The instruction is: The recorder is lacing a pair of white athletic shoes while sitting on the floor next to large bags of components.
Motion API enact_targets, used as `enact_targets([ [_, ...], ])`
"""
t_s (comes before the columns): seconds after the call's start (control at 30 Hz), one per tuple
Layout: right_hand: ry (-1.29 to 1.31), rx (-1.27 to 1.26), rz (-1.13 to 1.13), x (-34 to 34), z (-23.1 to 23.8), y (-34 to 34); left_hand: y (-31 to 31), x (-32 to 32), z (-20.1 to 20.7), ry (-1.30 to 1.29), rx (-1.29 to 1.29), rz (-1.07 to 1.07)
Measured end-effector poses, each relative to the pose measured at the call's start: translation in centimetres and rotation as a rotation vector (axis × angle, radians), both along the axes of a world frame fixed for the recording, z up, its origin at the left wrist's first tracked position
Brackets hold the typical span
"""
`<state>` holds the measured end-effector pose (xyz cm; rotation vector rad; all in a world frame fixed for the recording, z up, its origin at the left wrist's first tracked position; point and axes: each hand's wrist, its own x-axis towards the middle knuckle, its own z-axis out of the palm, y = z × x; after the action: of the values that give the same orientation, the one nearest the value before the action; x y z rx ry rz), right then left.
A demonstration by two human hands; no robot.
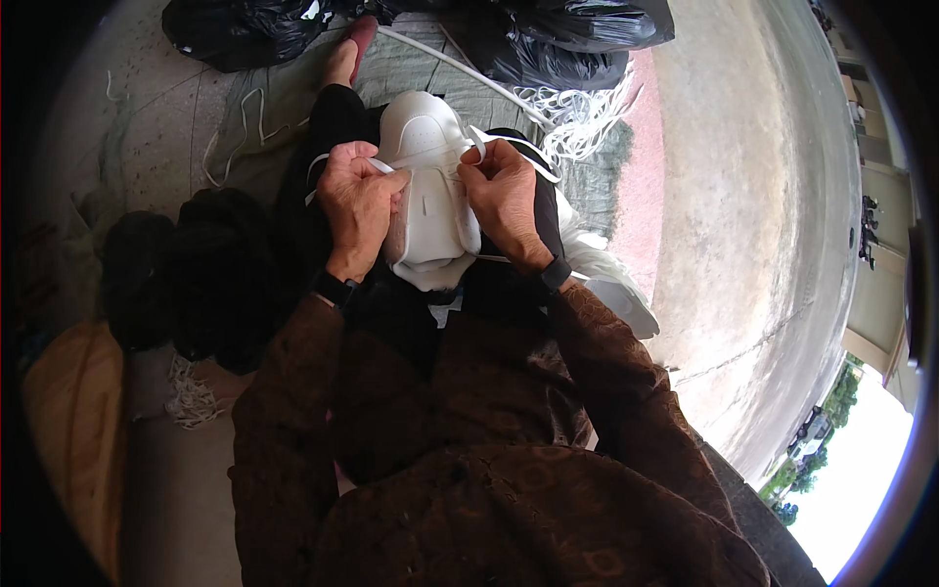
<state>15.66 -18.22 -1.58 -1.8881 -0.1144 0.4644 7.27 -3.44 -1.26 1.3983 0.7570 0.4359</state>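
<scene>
A white shoe (416, 129) rests on my lap between my knees, its toe pointing away and its tongue (428, 230) toward me. On the left side of the shoe, my left hand (357, 203) is closed in a pinch on a white shoelace (381, 165). Across from it, my right hand (502, 194) also pinches the lace, and a flat strip of it stands up above the fingertips. Both hands sit at the lacing area below the toe. My fingers partly hide the eyelets.
Black plastic bags (249, 39) lie at the far side. A heap of loose white laces (582, 122) is beyond my right knee, with more white shoes (621, 301) right of my thigh. Dark bundles (220, 279), a small lace tangle (191, 393) and a wooden piece (78, 421) are on the left.
</scene>
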Motion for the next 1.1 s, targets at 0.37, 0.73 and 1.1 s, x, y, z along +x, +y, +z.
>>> enact_targets([
  [0.37,-0.662,-0.179,0.390,0.2,0.5,1.0,-0.1,-0.2,0.3,0.067,0.085,-0.015],
  [0.73,-0.211,-0.252,0.232,0.4,1.2,1.3,0.3,-2.1,1.0,0.127,0.650,-0.265],
  [1.1,-0.325,-0.360,0.195,-3.1,-0.5,1.7,1.3,-0.7,1.0,0.013,0.976,-0.343],
])
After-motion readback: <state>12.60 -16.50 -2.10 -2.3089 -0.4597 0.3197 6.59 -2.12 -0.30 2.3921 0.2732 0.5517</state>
